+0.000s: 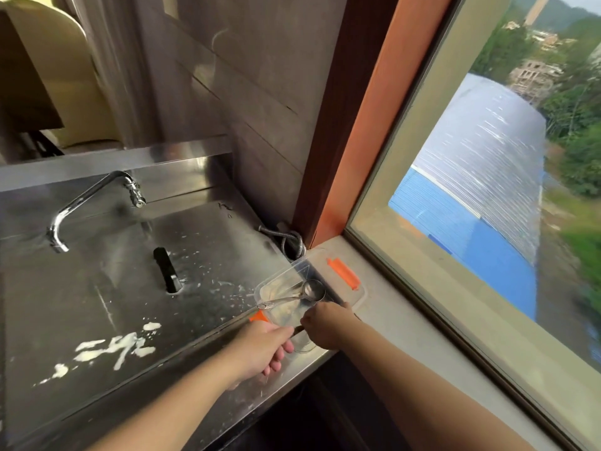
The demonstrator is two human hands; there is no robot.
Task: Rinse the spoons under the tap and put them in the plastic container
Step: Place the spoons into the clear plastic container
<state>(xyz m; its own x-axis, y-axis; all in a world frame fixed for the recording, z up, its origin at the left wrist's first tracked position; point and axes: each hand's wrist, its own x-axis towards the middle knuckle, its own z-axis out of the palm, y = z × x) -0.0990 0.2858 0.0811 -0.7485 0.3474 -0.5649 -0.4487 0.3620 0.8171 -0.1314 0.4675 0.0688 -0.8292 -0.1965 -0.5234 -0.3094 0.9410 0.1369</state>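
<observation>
The clear plastic container (353, 299) with orange clips stands at the right end of the steel sink, against the window sill. Metal spoons (312, 289) lie inside it, bowls toward the window and handles (276, 301) pointing left. My left hand (265, 348) curls over the container's near left corner and grips its rim. My right hand (327, 322) hovers over the container's near edge, its fingers pinched on a thin dark spoon handle (298, 330) that pokes out toward the left hand. No water runs from the chrome tap (97, 193) at the far left.
The steel sink basin (113, 288) carries white foam smears (113, 348) and a dark overflow slot (167, 270). A flexible metal hose (289, 240) coils behind the container. The stone sill (406, 323) and a large window lie to the right, a wooden wall behind.
</observation>
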